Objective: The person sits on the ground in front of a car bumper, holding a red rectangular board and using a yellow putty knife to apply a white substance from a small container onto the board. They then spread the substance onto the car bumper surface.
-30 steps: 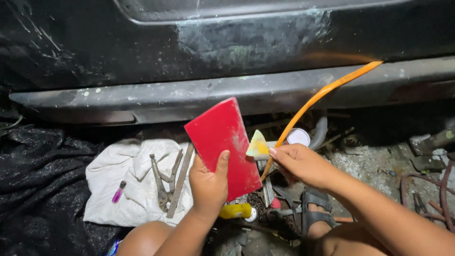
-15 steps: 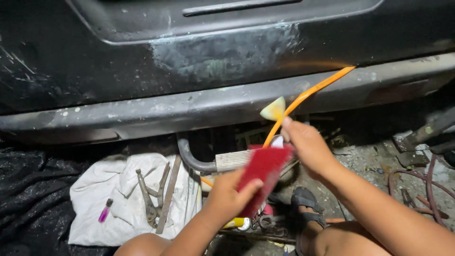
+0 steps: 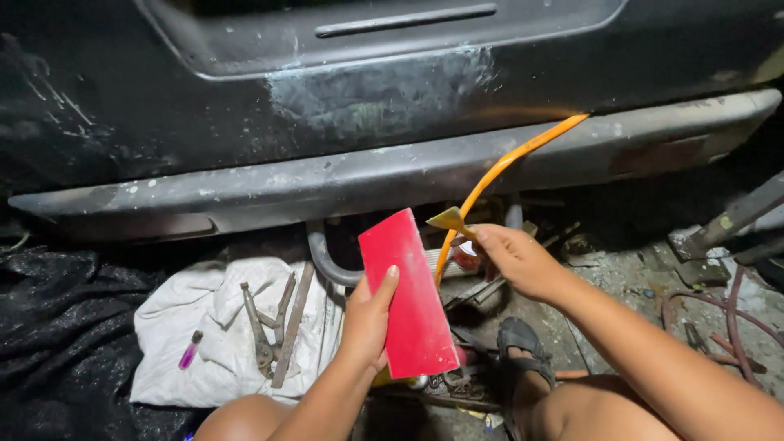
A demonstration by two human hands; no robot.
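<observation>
Dirty floor [image 3: 629,278] under scuffed car panel [image 3: 367,106]

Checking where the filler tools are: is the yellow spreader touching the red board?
Apart. The head view shows dark ground between the yellow spreader in the right hand and the red board.

Left hand [image 3: 367,314] is gripping red board [image 3: 408,294] at frame center. Right hand [image 3: 514,260] is pinching yellow spreader [image 3: 451,219] just right of it, beside orange hose [image 3: 498,175]. Pliers [image 3: 263,331] are lying on white rag [image 3: 204,314], lower left.
</observation>
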